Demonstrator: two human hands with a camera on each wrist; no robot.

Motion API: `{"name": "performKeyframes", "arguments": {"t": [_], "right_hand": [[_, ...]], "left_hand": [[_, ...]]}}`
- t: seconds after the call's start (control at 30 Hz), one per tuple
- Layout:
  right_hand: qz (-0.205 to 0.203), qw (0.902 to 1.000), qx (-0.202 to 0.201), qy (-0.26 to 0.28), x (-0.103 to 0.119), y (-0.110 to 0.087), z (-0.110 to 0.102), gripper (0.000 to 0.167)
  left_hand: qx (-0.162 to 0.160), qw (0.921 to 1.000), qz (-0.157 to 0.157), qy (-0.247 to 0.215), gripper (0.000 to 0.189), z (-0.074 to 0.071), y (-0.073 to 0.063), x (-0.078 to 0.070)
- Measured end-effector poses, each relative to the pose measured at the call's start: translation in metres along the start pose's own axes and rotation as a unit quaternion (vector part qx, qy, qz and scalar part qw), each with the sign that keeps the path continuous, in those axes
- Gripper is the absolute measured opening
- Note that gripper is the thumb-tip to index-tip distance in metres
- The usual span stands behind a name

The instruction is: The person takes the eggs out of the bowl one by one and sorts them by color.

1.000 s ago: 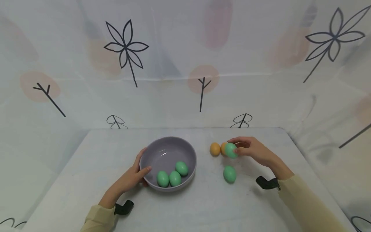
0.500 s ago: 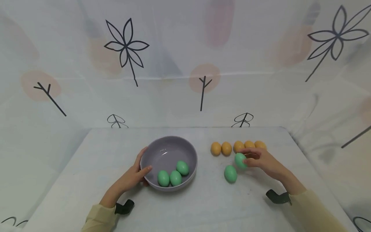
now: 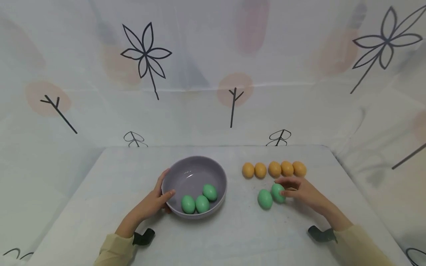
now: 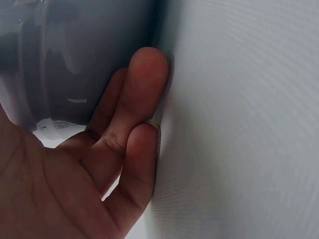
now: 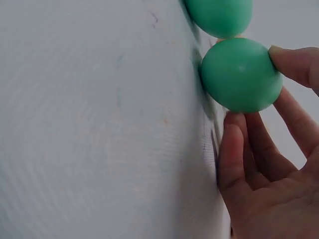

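Observation:
A grey-purple bowl point(image 3: 188, 181) stands on the table with three green eggs point(image 3: 202, 204) in its near part. My left hand point(image 3: 152, 202) grips the bowl's left side, thumb over the rim. In the left wrist view the other fingers point(image 4: 147, 74) lie low along the outer wall. My right hand point(image 3: 304, 194) pinches a green egg point(image 3: 277, 193) between thumb and fingers at the table's surface. Just left of it lies another green egg point(image 3: 265, 199); in the right wrist view the held egg point(image 5: 241, 74) appears to touch this second egg point(image 5: 222, 15).
Several yellow-orange eggs point(image 3: 274, 169) lie in a row behind the green pair, with a small gap after the left two. A white cloth covers the table point(image 3: 239, 236). Behind it hangs a patterned white backdrop point(image 3: 199, 118).
My right hand has brought the green egg from in front of the yellow-orange eggs toward me, down beside the other green egg. My left hand and the bowl have stayed put.

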State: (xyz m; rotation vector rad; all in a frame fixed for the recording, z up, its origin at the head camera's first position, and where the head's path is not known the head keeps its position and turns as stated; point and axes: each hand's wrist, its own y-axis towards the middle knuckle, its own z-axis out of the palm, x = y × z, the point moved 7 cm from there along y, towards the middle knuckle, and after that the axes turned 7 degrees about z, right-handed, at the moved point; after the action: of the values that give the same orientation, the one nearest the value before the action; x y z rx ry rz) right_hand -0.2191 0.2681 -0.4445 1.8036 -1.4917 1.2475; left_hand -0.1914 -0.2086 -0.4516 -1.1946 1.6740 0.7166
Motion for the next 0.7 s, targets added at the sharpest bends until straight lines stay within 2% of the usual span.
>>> {"name": "performKeyframes", "arguments": {"t": [0.2,0.4,0.7], "right_hand": [[0.024,0.9997,-0.001,-0.005,-0.007,0.0,0.001,0.047],[0.048,0.9986,0.015,-0.012,-0.014,0.003,0.003,0.049],[0.048,0.9979,0.034,-0.028,-0.015,0.004,0.005,0.047]], "left_hand": [[-0.001,0.9998,-0.003,0.018,0.078,0.0,0.0,0.0],[-0.003,0.9997,-0.003,0.026,0.077,0.0,0.0,0.0],[0.002,0.9995,0.0,0.03,0.077,0.0,-0.001,0.005]]}}
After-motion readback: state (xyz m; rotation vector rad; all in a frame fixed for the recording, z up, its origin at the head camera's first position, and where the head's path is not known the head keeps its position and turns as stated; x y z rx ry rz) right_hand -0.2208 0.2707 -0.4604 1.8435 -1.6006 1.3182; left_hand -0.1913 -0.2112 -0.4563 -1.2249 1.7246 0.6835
